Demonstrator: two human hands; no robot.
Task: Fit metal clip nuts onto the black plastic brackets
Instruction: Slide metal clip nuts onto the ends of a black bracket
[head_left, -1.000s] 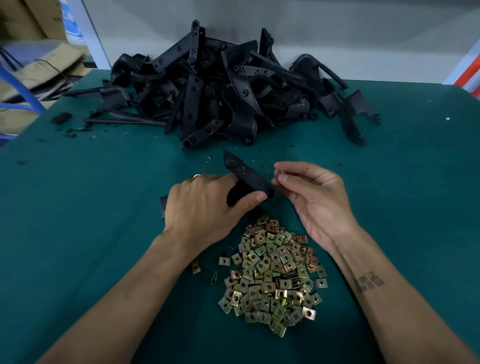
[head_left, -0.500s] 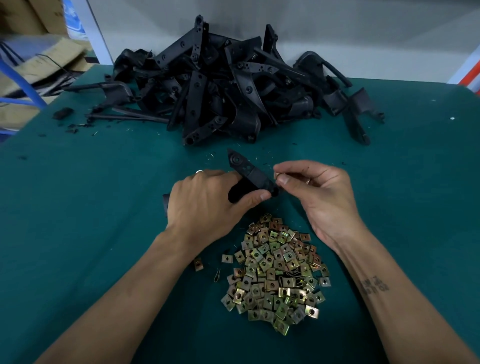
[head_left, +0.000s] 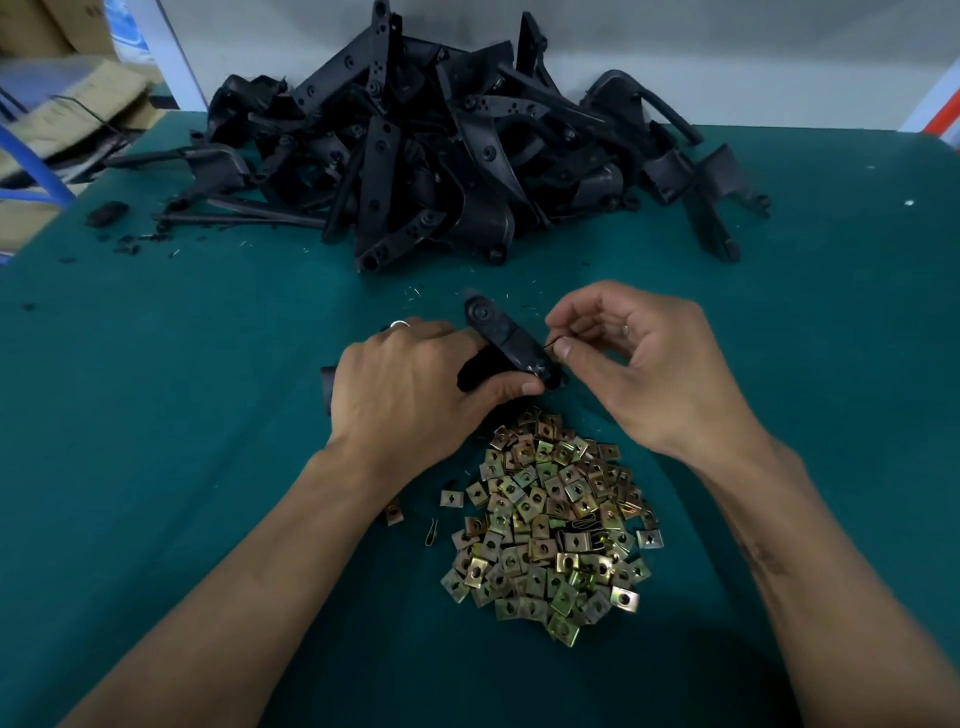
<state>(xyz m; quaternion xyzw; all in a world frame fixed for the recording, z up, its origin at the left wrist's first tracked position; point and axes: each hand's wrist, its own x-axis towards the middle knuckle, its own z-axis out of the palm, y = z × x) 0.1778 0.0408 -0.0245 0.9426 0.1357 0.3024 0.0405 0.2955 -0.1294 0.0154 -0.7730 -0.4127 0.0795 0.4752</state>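
Observation:
My left hand (head_left: 410, 384) grips a black plastic bracket (head_left: 501, 332) just above the green table, its flat arm pointing up and away from me. My right hand (head_left: 644, 364) is at the bracket's near right edge, thumb and forefinger pinching a small thin clip nut (head_left: 555, 344) that is mostly hidden by the fingertips. A heap of brass-coloured metal clip nuts (head_left: 550, 525) lies on the cloth right below both hands.
A big pile of black plastic brackets (head_left: 447, 150) fills the back of the green table (head_left: 156, 415). A few stray clip nuts (head_left: 395, 514) lie left of the heap. Black scraps (head_left: 106, 213) sit at the far left; cardboard boxes (head_left: 62, 104) stand beyond the table's left edge.
The right hand's fingertips have shifted slightly along the bracket's edge with the pinched clip. The left hand keeps its hold on the bracket in nearly the same place.

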